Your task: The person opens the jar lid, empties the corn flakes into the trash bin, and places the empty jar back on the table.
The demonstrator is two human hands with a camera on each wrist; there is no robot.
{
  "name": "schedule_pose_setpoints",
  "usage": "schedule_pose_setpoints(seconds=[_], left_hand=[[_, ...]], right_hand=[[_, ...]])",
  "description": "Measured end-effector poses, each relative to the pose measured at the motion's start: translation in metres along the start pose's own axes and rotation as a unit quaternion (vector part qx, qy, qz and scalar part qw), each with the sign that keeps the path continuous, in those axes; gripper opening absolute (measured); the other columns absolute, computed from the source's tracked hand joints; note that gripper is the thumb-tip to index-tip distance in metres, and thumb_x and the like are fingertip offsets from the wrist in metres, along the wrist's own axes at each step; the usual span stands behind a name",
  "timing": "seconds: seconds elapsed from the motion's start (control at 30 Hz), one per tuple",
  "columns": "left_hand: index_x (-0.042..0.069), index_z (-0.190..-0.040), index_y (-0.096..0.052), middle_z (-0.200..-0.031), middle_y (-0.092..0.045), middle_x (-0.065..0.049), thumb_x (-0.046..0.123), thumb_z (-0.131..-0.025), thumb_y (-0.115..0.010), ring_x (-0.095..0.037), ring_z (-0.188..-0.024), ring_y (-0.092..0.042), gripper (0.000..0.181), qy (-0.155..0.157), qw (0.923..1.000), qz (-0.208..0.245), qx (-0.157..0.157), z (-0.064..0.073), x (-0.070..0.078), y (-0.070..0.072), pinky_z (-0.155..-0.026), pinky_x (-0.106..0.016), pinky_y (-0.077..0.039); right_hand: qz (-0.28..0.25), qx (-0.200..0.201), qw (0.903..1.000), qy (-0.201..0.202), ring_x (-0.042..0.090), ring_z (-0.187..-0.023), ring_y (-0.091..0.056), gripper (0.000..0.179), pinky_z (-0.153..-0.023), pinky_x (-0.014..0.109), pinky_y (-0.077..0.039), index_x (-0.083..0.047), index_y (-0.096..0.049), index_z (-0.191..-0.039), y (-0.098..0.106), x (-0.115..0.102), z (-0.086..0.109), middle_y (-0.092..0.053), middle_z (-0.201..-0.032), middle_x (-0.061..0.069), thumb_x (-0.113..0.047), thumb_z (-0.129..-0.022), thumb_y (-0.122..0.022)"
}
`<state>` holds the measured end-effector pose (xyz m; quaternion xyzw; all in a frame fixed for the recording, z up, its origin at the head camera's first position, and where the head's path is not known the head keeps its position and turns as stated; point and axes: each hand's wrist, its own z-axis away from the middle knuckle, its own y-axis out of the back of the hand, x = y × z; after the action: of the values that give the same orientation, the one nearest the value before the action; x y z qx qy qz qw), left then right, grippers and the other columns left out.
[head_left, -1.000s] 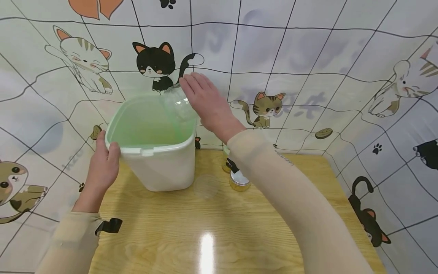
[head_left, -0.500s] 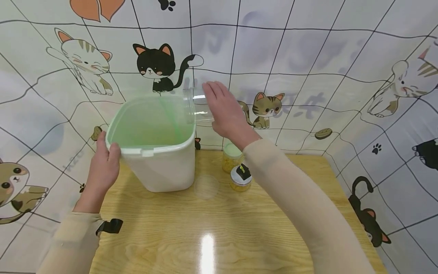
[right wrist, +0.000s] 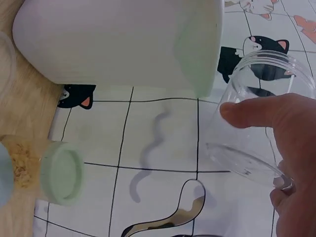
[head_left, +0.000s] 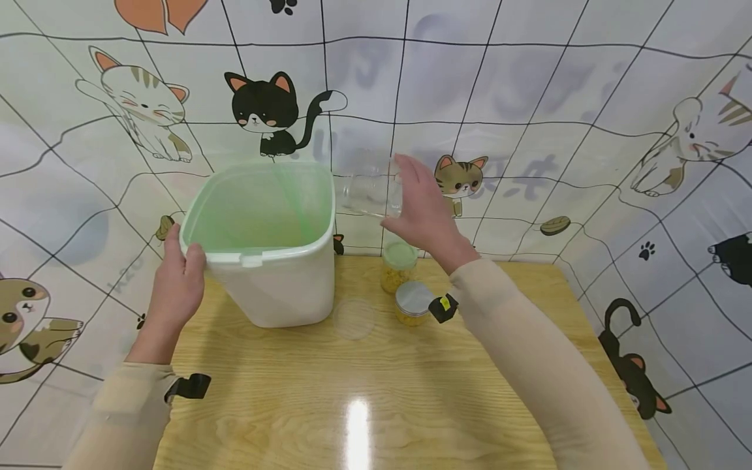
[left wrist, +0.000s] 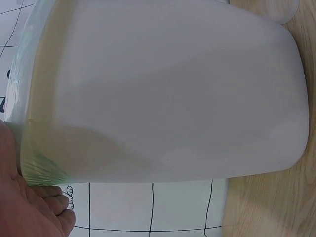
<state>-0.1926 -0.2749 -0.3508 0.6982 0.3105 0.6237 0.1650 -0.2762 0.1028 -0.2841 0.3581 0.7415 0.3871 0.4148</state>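
Note:
A white bin (head_left: 270,294) with a pale green inside stands upright at the left of the table. My left hand (head_left: 179,284) grips its near left rim, where crinkled greenish film (left wrist: 42,168) shows in the left wrist view. Just right of the bin, my right hand (head_left: 425,205) holds a clear jar (head_left: 367,189) in the air. Thumb and fingers wrap its base end, and its uncovered mouth points left toward the bin. Through the jar's wall (right wrist: 247,133), in the right wrist view, the printed wall shows and no contents appear.
A green-lidded jar (head_left: 400,258) and a silver-lidded jar (head_left: 413,297), both with yellow bits, stand right of the bin below my right hand. A clear round disc (head_left: 354,318) lies on the wooden table (head_left: 305,398). A cat-printed wall covering (head_left: 517,85) rises close behind.
My right hand has drawn the clear jar rightward, from over the bin's right rim to beside it. The left hand and the bin stay in place.

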Motion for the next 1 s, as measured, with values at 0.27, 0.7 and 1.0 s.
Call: schedule_pose_setpoints(seconds=[0.27,0.7,1.0], left_hand=[[0.017,-0.157,0.013,-0.143,-0.038,-0.037,0.037,-0.102,-0.016,-0.054,-0.129,-0.04,0.065,-0.001,1.0,0.0,0.003,0.0,0.001,-0.001,-0.102,-0.074,-0.028],[0.015,-0.157,0.012,-0.146,-0.036,-0.037,0.038,-0.102,-0.015,-0.055,-0.132,-0.037,0.065,0.004,1.0,-0.003,0.005,0.001,0.0,-0.001,-0.103,-0.074,-0.027],[0.017,-0.157,0.013,-0.144,-0.037,-0.037,0.038,-0.103,-0.015,-0.054,-0.13,-0.039,0.064,0.003,1.0,-0.001,0.001,0.0,0.0,-0.001,-0.101,-0.075,-0.028]], right_hand=[[-0.072,-0.008,0.9955,-0.062,0.03,-0.143,-0.033,0.108,-0.114,0.05,-0.035,-0.012,-0.021,-0.155,-0.01,0.031,0.026,-0.031,-0.157,0.008,-0.037,-0.071,-0.085],[-0.164,-0.028,0.9765,-0.136,0.034,-0.134,-0.042,0.113,-0.107,0.055,-0.04,-0.009,-0.017,-0.155,-0.038,0.08,0.074,-0.036,-0.153,0.015,-0.038,-0.07,-0.086],[-0.232,-0.035,0.9489,-0.211,0.037,-0.14,-0.035,0.117,-0.112,0.057,-0.034,-0.008,-0.012,-0.155,-0.063,0.124,0.122,-0.031,-0.155,0.019,-0.045,-0.072,-0.085]])
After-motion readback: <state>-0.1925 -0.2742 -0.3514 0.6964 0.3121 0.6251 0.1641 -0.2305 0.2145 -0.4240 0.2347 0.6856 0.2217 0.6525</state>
